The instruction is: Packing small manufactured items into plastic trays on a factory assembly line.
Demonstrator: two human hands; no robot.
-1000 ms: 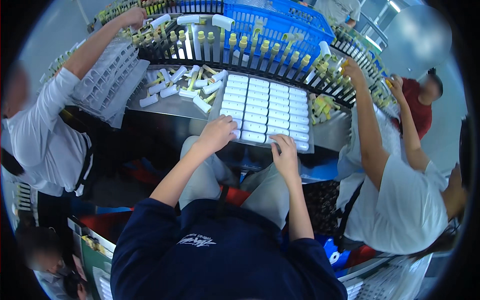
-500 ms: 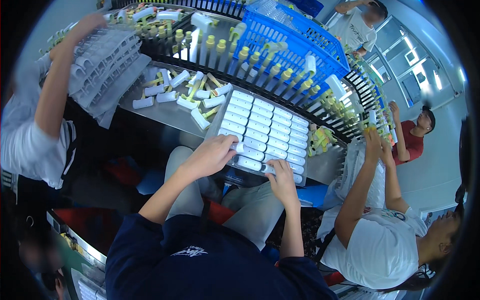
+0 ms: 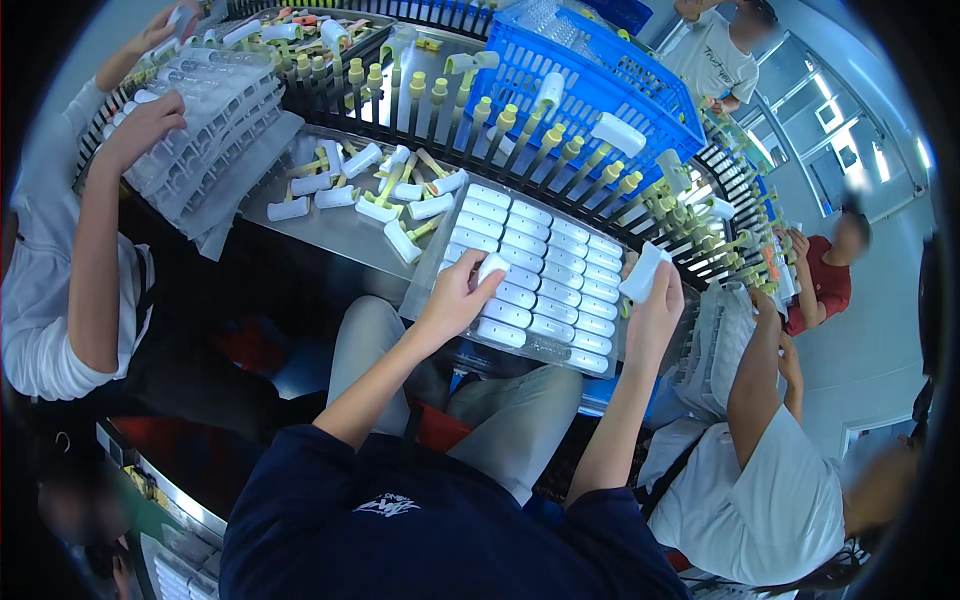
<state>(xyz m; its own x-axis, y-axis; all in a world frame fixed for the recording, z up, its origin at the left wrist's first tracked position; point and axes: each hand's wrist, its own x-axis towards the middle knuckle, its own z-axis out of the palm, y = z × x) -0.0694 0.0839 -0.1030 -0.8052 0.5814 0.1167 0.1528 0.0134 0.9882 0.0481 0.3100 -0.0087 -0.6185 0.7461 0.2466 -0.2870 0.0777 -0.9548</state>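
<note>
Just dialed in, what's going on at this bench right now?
A seated person works over a clear tray of white caps. The left hand grips one cap at the tray's near-left rows; the right hand holds another white cap lifted beside the tray's right edge. Loose caps lie on the metal table behind, before a rack of yellow-tipped pegs and a blue basket. Co-workers handle trays on both sides.

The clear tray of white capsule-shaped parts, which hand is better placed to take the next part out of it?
Left, probably. The left hand already rests on the clear tray with its fingers closed round a white part in the near-left rows. The right hand is off the tray's right edge and already holds a white piece.
</note>
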